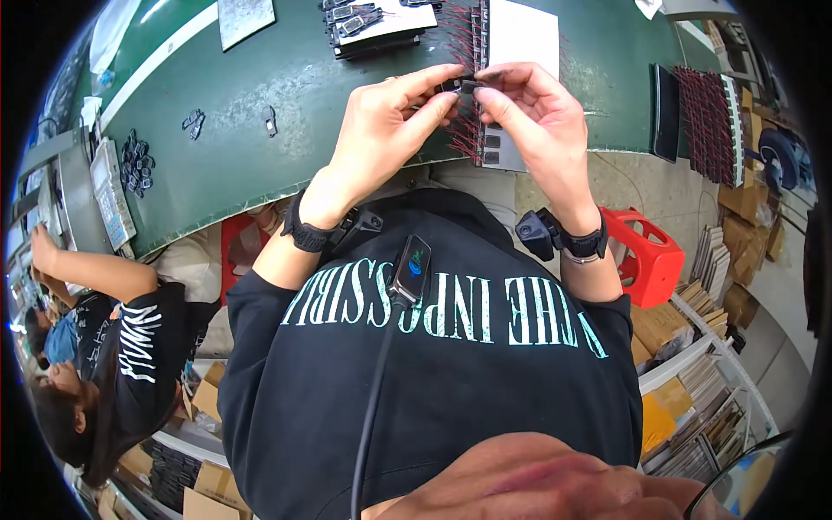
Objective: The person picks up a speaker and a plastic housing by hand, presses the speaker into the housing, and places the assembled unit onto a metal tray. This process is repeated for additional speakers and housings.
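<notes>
Small black part (pixel 459 85) pinched between fingertips of left hand (pixel 386 130) and right hand (pixel 537 121), held above near edge of green table (pixel 260 165), wired tray (pixel 498 52) just beyond, loose parts (pixel 137 160) far left

- We see brown cardboard boxes (pixel 208 485) stacked on the floor at lower left, beside a co-worker.
- More brown cartons (pixel 745 230) stand at the right edge, past the red stool.
- Flat yellow and brown packets (pixel 663 407) fill the white shelf at lower right.
</notes>
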Available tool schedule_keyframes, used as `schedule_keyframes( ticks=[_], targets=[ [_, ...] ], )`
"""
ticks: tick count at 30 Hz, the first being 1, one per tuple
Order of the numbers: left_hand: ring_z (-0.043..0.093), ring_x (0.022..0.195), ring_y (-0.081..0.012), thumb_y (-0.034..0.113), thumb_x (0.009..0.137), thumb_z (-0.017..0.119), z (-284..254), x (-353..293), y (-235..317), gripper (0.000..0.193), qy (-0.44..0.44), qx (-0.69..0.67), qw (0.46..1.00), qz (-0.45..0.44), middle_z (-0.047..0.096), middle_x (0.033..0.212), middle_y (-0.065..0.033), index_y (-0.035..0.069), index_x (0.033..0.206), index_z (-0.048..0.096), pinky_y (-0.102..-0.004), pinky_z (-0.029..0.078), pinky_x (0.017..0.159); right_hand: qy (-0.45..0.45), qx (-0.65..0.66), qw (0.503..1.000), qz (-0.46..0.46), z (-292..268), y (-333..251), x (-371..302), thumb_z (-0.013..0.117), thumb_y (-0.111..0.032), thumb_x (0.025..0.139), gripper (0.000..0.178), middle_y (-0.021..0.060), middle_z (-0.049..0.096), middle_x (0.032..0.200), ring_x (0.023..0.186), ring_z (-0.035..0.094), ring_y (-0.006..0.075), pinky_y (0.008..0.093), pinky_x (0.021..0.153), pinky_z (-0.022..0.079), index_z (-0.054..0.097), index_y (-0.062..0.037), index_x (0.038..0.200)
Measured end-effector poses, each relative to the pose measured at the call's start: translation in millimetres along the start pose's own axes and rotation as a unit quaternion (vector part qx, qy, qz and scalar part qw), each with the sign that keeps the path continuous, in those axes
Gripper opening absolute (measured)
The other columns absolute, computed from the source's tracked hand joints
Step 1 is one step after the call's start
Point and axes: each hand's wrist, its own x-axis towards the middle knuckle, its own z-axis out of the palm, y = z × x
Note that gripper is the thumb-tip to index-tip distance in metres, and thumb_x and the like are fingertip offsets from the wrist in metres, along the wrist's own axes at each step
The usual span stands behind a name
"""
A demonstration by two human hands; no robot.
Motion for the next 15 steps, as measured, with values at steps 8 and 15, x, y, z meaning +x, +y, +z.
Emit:
schedule_keyframes(
  ticks=[8,15],
  targets=[
    [0.07,0.1,-0.0178,0.005,0.103,0.053,0.9,1.6,1.1,0.036,-0.064,-0.187,0.979,-0.043,0.07,0.113,-0.0135,-0.005,0.137,0.054,-0.0276,0.06,0.085,-0.006,-0.074,0.997,0.004,-5.0,0.4,1.3,0.066,-0.005,0.095,0.013,0.0004,0.067,0.093,0.079,0.06,0.0046,0.0198,0.072,0.05,0.067,-0.0001,0.107],
    [0.07,0.101,-0.0187,0.006,0.103,0.053,-0.4,-0.5,2.2,0.036,-0.058,-0.187,0.979,-0.048,0.069,0.115,-0.0142,-0.005,0.136,0.054,-0.0281,0.06,0.084,-0.021,-0.032,0.999,0.037,-6.3,-1.5,3.8,0.068,-0.006,0.095,0.012,-0.0006,0.066,0.089,0.076,0.059,0.0039,0.0196,0.069,0.05,0.067,-0.0008,0.105]
  ],
)
